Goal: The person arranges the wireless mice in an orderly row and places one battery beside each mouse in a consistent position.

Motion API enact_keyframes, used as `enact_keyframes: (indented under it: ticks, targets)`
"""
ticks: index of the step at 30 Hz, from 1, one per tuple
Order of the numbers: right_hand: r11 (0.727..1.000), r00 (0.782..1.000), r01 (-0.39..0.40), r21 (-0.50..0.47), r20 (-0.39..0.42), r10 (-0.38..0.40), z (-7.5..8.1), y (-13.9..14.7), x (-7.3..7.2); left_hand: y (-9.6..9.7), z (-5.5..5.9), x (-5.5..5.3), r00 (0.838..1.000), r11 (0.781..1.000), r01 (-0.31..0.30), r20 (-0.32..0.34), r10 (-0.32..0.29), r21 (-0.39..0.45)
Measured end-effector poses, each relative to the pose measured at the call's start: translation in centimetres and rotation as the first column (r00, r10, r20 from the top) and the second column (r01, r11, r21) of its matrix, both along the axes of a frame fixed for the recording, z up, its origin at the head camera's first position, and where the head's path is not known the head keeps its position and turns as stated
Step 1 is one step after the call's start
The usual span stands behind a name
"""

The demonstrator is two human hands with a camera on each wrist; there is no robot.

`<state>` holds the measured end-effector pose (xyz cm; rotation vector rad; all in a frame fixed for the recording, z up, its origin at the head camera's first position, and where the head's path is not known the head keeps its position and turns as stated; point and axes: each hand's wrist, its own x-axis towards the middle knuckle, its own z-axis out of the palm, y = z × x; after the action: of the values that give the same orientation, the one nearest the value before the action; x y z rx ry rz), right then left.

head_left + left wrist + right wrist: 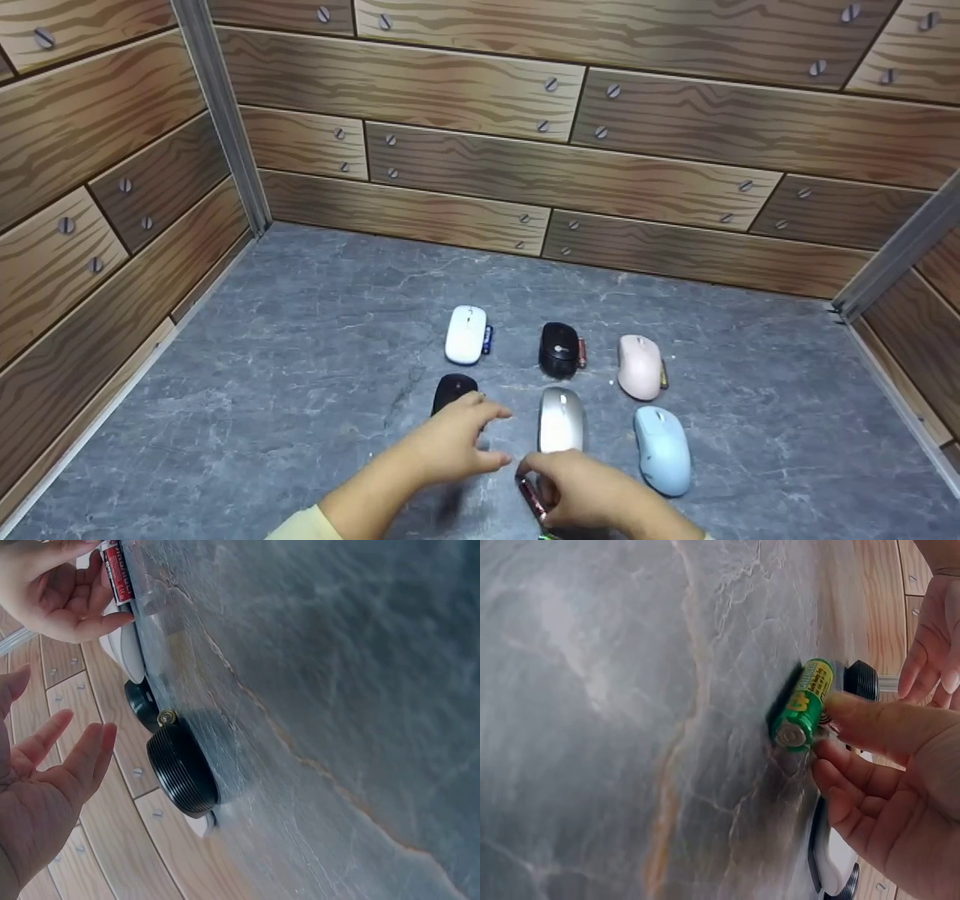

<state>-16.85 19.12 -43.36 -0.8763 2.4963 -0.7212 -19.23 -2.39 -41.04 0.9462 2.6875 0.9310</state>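
My right hand [589,491] pinches a dark red battery [532,498] between thumb and fingertips, just in front of the silver mouse [562,424]. In the left wrist view the battery's red label [117,574] shows at those fingers. A green battery [802,709] lies on the tabletop beside my right thumb, mostly cut off in the head view. My left hand [454,442] hovers with spread fingers and holds nothing. It partly covers a black mouse [453,391]. The light blue mouse [664,451] lies to the right of my right hand.
Farther back are a white mouse [466,335] with a blue battery [487,340], another black mouse [559,350] with a red battery [581,353], and a pink mouse [640,367] with a battery [664,374]. Wood-patterned walls [465,154] enclose the grey marbled tabletop [300,360].
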Motion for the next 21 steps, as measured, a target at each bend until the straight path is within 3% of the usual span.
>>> enact_keyframes:
  ticks: [12, 17, 21]
  targets:
    - [0.999, 0.995, -0.027, 0.023, -0.092, 0.029, -0.23, -0.41, 0.29, 0.17, -0.05, 0.19, 1.000, 1.000, 0.000, -0.013, 0.000, -0.013]
    - [0.999, 0.996, -0.013, 0.032, -0.087, 0.015, 0.16, -0.13, 0.11, 0.32, -0.15, 0.15, 1.000, 1.000, -0.003, -0.018, 0.003, -0.030]
    - [1.000, 0.989, -0.004, 0.024, -0.145, 0.008, 0.73, 0.23, -0.18, 0.38, -0.19, -0.07, 1.000, 0.999, -0.008, -0.028, 0.007, -0.036]
